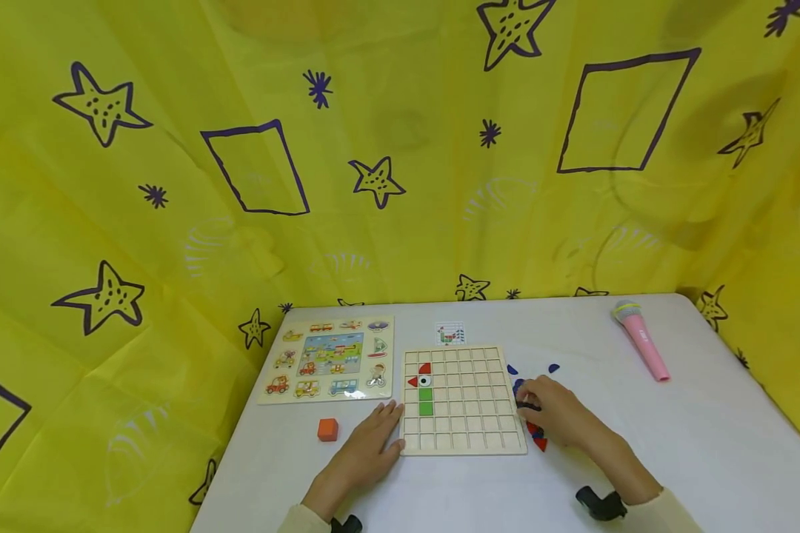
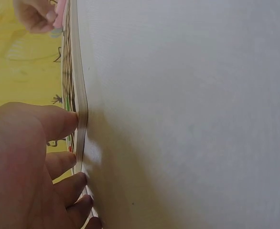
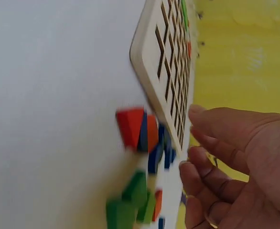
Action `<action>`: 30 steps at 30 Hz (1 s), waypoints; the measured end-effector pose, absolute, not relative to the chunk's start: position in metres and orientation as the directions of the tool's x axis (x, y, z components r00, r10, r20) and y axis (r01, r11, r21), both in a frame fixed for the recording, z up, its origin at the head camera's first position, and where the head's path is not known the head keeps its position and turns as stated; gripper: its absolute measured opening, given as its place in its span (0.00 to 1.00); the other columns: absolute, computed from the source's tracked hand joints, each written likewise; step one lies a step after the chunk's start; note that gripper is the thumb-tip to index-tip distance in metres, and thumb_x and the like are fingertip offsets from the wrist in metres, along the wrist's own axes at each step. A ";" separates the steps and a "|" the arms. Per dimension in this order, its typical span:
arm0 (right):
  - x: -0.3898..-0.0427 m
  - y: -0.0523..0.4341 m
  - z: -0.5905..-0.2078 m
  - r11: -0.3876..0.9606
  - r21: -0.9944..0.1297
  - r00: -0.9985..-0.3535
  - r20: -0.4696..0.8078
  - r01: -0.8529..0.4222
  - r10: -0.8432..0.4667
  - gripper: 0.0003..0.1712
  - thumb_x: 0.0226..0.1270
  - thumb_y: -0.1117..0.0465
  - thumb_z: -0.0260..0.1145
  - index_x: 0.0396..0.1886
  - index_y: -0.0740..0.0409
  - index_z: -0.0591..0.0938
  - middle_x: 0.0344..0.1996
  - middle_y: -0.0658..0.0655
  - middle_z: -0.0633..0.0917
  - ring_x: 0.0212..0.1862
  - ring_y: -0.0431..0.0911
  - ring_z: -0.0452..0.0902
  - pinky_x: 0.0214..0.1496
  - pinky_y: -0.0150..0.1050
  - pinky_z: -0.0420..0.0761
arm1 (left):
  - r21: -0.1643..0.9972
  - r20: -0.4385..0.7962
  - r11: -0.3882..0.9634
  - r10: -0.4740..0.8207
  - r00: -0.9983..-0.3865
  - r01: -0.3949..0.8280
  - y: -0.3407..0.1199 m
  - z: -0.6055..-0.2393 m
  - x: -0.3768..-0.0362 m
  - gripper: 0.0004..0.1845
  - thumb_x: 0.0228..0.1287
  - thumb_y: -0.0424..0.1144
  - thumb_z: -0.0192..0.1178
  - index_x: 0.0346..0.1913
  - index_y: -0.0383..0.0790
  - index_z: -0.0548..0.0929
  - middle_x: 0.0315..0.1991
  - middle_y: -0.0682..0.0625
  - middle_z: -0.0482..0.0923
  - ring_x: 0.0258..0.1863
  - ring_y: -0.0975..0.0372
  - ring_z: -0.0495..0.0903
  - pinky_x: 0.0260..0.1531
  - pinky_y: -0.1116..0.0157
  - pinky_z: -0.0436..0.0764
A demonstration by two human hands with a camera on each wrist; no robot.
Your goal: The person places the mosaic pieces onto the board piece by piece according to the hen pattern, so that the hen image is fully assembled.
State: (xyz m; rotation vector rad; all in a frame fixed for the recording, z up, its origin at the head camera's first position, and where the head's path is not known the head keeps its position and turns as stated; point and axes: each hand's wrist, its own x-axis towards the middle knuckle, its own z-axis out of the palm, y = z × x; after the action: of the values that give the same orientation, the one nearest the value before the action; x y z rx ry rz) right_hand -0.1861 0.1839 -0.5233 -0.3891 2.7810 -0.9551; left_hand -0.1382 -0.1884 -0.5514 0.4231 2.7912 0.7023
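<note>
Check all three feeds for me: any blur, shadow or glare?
Right wrist: the green blocks and red block are blurred; left wrist: a soft shadow falls on the white tabletop beside the left hand; head: the wooden grid board looks evenly lit, without strong glare.

Board on table; puzzle left of board, reaching farther back; cube in front of puzzle, left of left hand; left hand touching board's left edge; card just behind board; set pieces on board's left part, four in second column, one in first; loose pieces along board's right side, right hand over them; mic far right, toward back; curtain behind table and to both sides.
</note>
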 end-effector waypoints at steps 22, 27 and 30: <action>-0.151 0.234 -0.540 0.830 -0.542 -0.967 -0.115 -0.133 -0.229 0.14 0.67 0.65 0.75 0.49 0.59 0.83 0.41 0.52 0.80 0.45 0.48 0.76 0.54 0.55 0.86 | 0.490 -0.151 0.846 0.322 -0.935 0.212 -0.190 -0.556 -0.141 0.36 0.80 0.53 0.54 0.85 0.52 0.60 0.85 0.53 0.55 0.85 0.50 0.52 0.80 0.41 0.60; -0.149 0.240 -0.541 0.833 -0.537 -0.969 -0.109 -0.132 -0.224 0.13 0.67 0.68 0.73 0.50 0.62 0.82 0.42 0.54 0.81 0.45 0.49 0.78 0.54 0.56 0.87 | 0.493 -0.143 0.840 0.333 -0.932 0.225 -0.189 -0.554 -0.140 0.36 0.80 0.52 0.55 0.84 0.50 0.61 0.85 0.52 0.56 0.85 0.49 0.53 0.79 0.40 0.61; -0.148 0.242 -0.542 0.833 -0.537 -0.969 -0.110 -0.130 -0.223 0.13 0.68 0.69 0.72 0.49 0.63 0.82 0.43 0.55 0.81 0.46 0.49 0.79 0.55 0.57 0.86 | 0.496 -0.143 0.838 0.335 -0.931 0.226 -0.189 -0.554 -0.139 0.36 0.80 0.52 0.55 0.84 0.50 0.61 0.85 0.51 0.57 0.85 0.48 0.53 0.79 0.40 0.61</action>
State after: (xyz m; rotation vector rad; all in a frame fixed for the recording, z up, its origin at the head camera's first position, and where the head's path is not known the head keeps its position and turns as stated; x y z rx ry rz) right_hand -0.1478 0.2423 -0.5416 -0.2759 2.8450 -0.8158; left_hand -0.1394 -0.1886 -0.5541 0.4323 2.7935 0.7133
